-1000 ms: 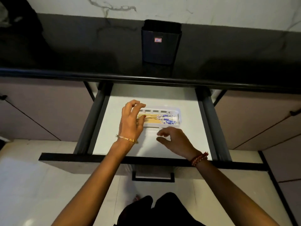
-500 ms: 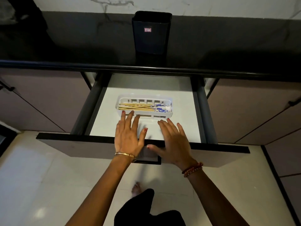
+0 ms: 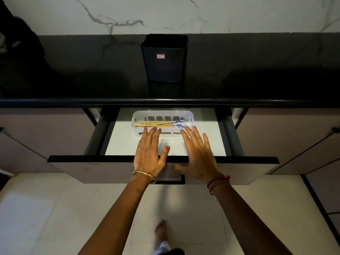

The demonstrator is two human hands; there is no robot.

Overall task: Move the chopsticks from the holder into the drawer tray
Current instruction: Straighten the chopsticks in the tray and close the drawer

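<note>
Several wooden chopsticks (image 3: 156, 123) with blue-patterned ends lie side by side in the white slotted tray (image 3: 161, 113) inside the drawer (image 3: 200, 144). The black holder (image 3: 164, 57) stands on the dark counter above, and nothing shows above its rim. My left hand (image 3: 150, 153) and my right hand (image 3: 197, 155) are spread flat with straight fingers over the drawer's front edge (image 3: 92, 159). Their fingertips reach over the tray's near wall. Neither hand holds anything.
The drawer stands partly out under the black counter edge (image 3: 73, 103), with dark side rails (image 3: 95, 133) and closed cabinet fronts (image 3: 42, 129) on both sides. A black handle (image 3: 182, 181) sits on the drawer front below my palms. A bare foot (image 3: 161, 230) shows on the pale floor.
My hands have let go of the tray and drawn back to the drawer's front edge with fingers spread. The drawer has slid inward and shows less of its floor.
</note>
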